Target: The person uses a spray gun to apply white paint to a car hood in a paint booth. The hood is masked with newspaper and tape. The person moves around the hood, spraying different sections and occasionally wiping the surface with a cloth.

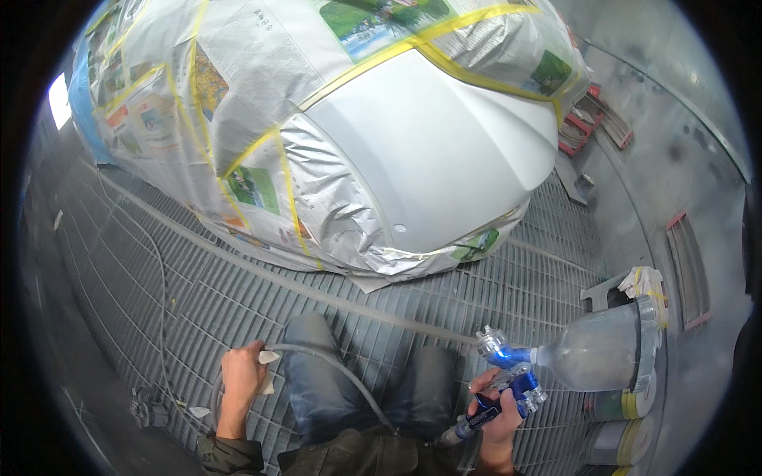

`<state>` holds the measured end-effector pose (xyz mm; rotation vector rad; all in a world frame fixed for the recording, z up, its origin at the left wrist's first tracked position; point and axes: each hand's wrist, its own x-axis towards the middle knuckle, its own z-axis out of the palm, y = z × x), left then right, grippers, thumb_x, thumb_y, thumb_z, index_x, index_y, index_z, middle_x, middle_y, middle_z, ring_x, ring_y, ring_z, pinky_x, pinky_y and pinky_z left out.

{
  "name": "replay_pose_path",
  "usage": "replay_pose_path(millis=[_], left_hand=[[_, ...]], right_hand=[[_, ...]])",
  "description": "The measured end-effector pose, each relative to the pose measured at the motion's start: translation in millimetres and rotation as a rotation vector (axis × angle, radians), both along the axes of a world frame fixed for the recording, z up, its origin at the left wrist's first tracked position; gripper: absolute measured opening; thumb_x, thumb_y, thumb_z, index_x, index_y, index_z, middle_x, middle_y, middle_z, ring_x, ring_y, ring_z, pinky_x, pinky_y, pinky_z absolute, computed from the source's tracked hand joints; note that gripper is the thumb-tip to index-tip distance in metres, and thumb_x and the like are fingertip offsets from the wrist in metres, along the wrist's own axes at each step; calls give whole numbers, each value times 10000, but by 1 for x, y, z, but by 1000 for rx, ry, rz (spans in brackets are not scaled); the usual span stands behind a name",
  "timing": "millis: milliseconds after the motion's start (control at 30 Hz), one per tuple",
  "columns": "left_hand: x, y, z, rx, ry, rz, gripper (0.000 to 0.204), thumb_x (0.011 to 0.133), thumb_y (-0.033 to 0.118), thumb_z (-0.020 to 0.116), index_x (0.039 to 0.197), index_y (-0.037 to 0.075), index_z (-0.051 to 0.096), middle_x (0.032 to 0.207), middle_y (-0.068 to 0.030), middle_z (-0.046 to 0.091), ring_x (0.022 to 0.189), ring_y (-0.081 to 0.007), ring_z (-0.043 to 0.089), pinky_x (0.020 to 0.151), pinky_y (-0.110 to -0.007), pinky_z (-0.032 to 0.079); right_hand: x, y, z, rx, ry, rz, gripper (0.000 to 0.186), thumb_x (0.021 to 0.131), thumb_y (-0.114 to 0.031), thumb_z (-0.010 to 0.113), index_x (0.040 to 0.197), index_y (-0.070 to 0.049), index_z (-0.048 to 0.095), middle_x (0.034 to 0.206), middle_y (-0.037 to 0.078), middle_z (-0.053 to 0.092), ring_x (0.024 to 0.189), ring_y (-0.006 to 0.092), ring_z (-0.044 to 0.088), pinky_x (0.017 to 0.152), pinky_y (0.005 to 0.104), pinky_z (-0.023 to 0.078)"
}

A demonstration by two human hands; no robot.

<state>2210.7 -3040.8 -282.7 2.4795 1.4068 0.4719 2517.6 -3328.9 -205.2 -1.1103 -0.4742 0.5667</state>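
Observation:
My right hand is wrapped round the handle of a blue and silver spray gun. A big translucent paint cup is fixed to the gun and leans over to the right. In my left hand, closed at the left, is a grey air hose, which loops across my lap. Small white scraps show by those fingers; what they are I cannot make out. Ahead stands a car with a bare white front panel, apart from the gun.
Printed masking sheets and yellow tape cover the rest of the car. Grated metal flooring lies below. A thin hose runs along the left. Paint cans stand at the lower right, and red-edged vents line the right wall.

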Motion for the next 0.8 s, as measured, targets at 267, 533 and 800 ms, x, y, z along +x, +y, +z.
replay_pose_path(millis=[267,533,800], left_hand=[[3,4,-15,-21,-9,-16,228,729,105,667,947,82,731,730,-193,677,703,-386,677,642,-473,531],[8,6,-16,-55,-12,27,217,714,98,676,926,77,714,719,-194,673,707,-385,676,643,-479,523],[4,8,-24,-47,-10,25,229,705,97,671,927,70,720,708,-202,671,682,-389,674,622,-475,525]], right_hand=[[8,-6,-14,32,14,-28,486,950,-400,549,1101,62,528,925,182,602,676,197,634,444,261,538],[-11,18,3,-136,2,306,681,809,-500,705,1078,109,562,899,225,616,594,228,607,494,286,542],[3,27,-6,-69,-4,245,661,836,-497,687,1130,77,544,914,194,609,597,193,581,467,262,490]])
